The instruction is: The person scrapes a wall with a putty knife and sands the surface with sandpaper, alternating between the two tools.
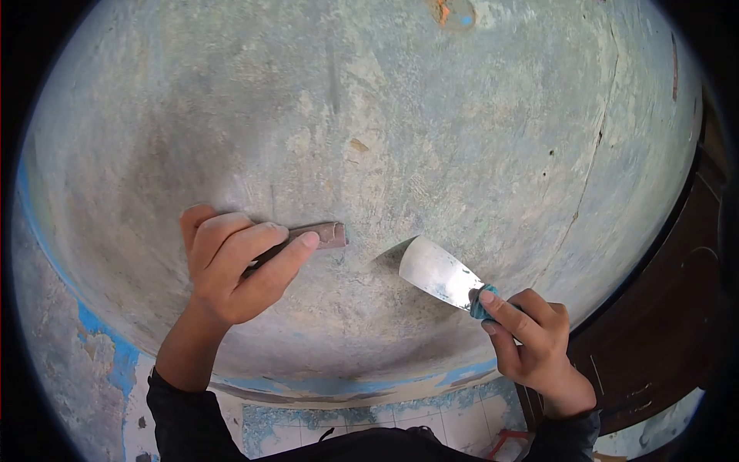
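In front of me is a wall (431,162) with worn, patchy grey-green paint. My left hand (242,266) is closed around a folded piece of brown sandpaper (331,234), which lies against the wall. Its far end sticks out past my fingertips. My right hand (535,335) grips a scraper (440,273) by its teal handle, thumb and forefinger near the base of the blade. The wide metal blade points up and left, close to the wall, with a dark shadow beside its tip.
A long crack (589,173) runs down the wall's right side. Higher up is an orange and blue patch (453,13). Dark brown wooden furniture (654,308) stands at the right. Below, blue flakes litter the tiled floor (419,420), and a red object (508,444) lies near my right sleeve.
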